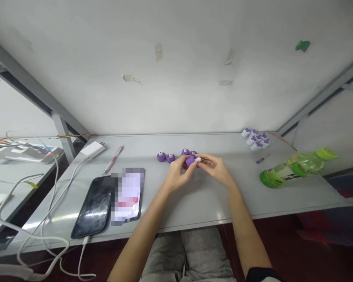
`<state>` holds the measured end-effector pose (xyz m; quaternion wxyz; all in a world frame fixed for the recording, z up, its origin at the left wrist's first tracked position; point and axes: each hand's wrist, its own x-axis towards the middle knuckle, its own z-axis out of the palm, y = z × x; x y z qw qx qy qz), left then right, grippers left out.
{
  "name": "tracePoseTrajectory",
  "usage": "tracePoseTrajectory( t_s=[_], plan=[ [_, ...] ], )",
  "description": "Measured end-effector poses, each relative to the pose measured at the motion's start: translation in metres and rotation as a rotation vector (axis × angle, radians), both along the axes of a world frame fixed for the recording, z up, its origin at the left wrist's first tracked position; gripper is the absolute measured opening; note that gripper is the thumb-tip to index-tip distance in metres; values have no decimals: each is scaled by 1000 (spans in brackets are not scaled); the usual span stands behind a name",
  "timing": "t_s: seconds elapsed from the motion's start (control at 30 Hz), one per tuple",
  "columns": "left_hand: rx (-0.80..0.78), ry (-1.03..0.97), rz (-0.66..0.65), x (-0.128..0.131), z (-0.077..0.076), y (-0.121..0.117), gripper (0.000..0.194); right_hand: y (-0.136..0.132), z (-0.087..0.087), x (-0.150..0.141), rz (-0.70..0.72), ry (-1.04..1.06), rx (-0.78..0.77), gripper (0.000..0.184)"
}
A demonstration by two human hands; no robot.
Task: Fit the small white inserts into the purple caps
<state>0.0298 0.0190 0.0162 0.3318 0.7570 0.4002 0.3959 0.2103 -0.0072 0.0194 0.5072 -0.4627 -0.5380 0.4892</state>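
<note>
My left hand (176,174) is closed on a small purple rounded piece (190,161), held just above the table in front of me. A small white part (198,159) sticks out of its right end. The thumb and fingers of my right hand (217,169) pinch at that white part, and a thin dark line shows between them; what it is I cannot make out. Just beyond my left hand, several similar purple domes with white tips stand upright on the table, among them a left one (161,157) and one beside it (171,158).
White pieces with purple tops (255,140) cluster at the back right. A green-capped bottle (297,168) lies on the right, near a small pen-like item (263,158). At left are a dark phone (92,207), a lit phone (131,194), a pen (113,159), a charger (93,149) and cables.
</note>
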Motion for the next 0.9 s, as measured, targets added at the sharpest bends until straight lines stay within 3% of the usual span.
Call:
tracePoseTrajectory(
  t_s=[0.07,0.2,0.33,0.4,0.53,0.7,0.8,0.9],
  plan=[
    [-23,-11,0,0,-1,1,29,0,0,1,13,-17,3,42],
    [-48,-59,-36,0,-7,3,34,3,-8,2,-95,-177,-25,48],
    [-87,-155,-71,3,-11,2,38,4,-15,4,-165,-330,-72,74],
    [-99,-156,-64,4,-11,2,33,3,-12,4,-172,-264,-54,70],
    [-201,-201,-47,3,-7,1,34,0,-2,1,-87,-144,25,42],
    [-300,-217,-24,3,-4,0,37,1,-6,0,-43,-235,15,43],
    [-318,-185,-34,5,-2,-2,37,3,-12,2,-60,-347,-50,63],
    [-324,-162,-17,6,0,-3,39,2,-11,3,-80,-289,-28,63]
  ],
)
